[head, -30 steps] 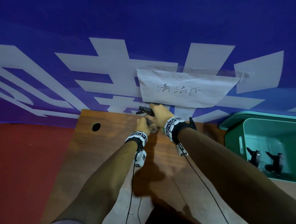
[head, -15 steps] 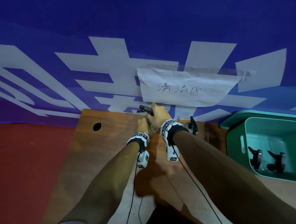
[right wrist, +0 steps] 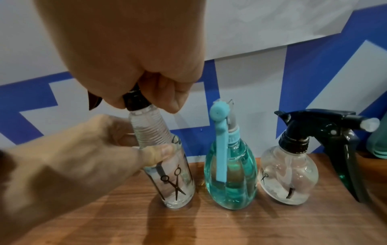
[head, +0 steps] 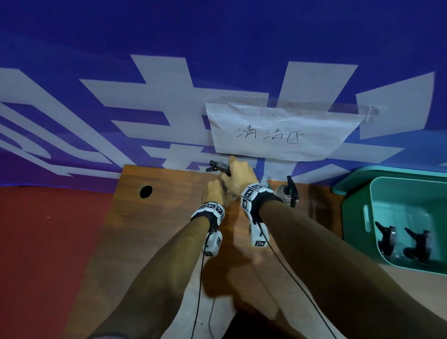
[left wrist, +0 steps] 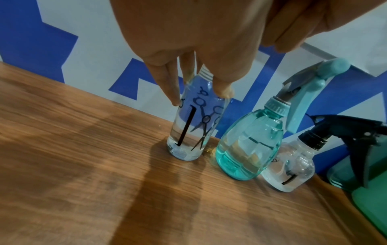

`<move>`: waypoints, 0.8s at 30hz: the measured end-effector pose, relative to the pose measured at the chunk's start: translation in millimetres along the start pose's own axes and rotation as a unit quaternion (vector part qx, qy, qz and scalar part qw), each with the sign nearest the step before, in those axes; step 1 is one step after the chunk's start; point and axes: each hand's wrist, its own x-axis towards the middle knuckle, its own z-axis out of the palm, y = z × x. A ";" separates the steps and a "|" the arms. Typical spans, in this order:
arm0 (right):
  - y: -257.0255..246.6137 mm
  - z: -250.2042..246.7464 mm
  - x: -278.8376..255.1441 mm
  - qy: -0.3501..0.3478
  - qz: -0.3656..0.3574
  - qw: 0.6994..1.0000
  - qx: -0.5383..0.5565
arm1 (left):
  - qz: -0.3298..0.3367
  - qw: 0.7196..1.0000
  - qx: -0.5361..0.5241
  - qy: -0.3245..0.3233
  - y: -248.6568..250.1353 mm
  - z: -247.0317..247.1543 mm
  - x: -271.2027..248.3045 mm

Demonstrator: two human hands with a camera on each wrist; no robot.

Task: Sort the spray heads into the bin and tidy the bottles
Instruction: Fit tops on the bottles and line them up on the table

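Here left hand fingers wrap the clear bottle; right hand fingers pinch its black collar.

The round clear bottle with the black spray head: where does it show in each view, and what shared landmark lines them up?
Head: round clear bottle at the table's far edge, partly hidden just right of the right hand.
Left wrist: lower right, third bottle from the left.
Right wrist: right of centre, third from the left.
Shared landmark: the teal bottle directly on its left in both wrist views; the head view hides it.
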 end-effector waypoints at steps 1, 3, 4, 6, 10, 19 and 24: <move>-0.1 0.5 0.1 0.004 0.006 1.000 0.001 | 0.004 1.000 0.007 0.002 0.1 0.1 1.0; -0.4 1.3 1.1 0.006 0.018 1.000 0.004 | 0.012 1.000 0.019 0.011 2.8 -1.7 -1.1; -0.6 2.7 1.3 0.007 0.021 1.000 0.004 | 0.012 1.000 0.021 0.010 3.5 -2.6 -2.3; -1.2 4.1 2.2 0.006 0.024 1.000 0.005 | 0.018 1.000 0.024 0.009 2.7 -2.1 -1.8; 1.7 -0.4 9.5 -0.013 0.007 1.000 0.002 | 0.016 1.000 0.000 0.009 -2.1 -1.8 -0.6; 9.1 -12.2 4.5 -0.020 -0.022 0.997 -0.074 | -0.013 0.999 -0.007 -0.028 -10.8 1.4 18.7; 13.9 -27.0 -14.2 0.014 -0.068 0.996 -0.062 | -0.015 0.998 -0.039 -0.037 -0.2 -7.0 6.1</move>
